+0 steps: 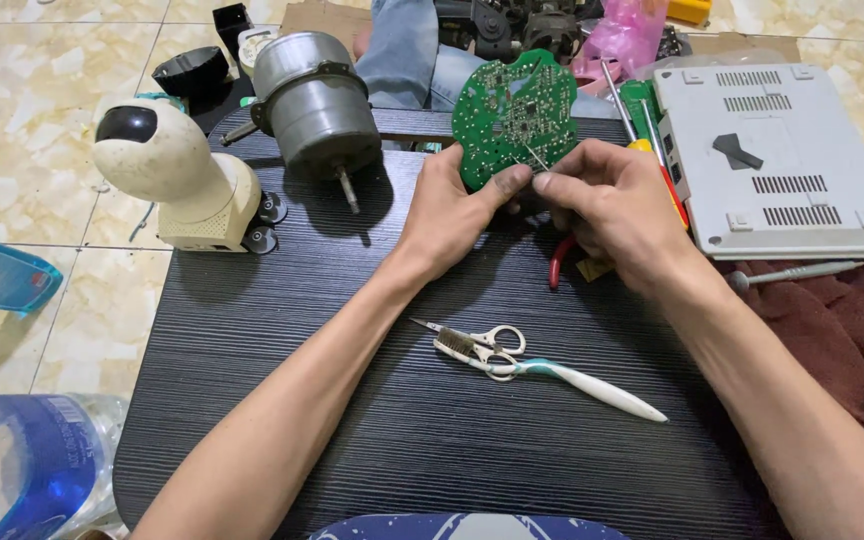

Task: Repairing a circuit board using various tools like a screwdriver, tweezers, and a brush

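Note:
My left hand [452, 210] holds a round green circuit board [514, 115] upright by its lower edge, above the far middle of the dark table [282, 330]. My right hand [612, 205] pinches thin metal tweezers [534, 160] whose tips touch the board's lower part. Both hands meet at the board's bottom rim. A red-handled tool [557, 265] lies partly hidden under my right hand.
Small scissors [487, 338] and a white toothbrush [572, 378] lie in front of my hands. A grey fan motor [317, 100] and a cream dome camera [177, 175] stand at the far left. A grey device case [772, 155] and screwdrivers [647, 130] sit at the right on a maroon cloth [832, 310].

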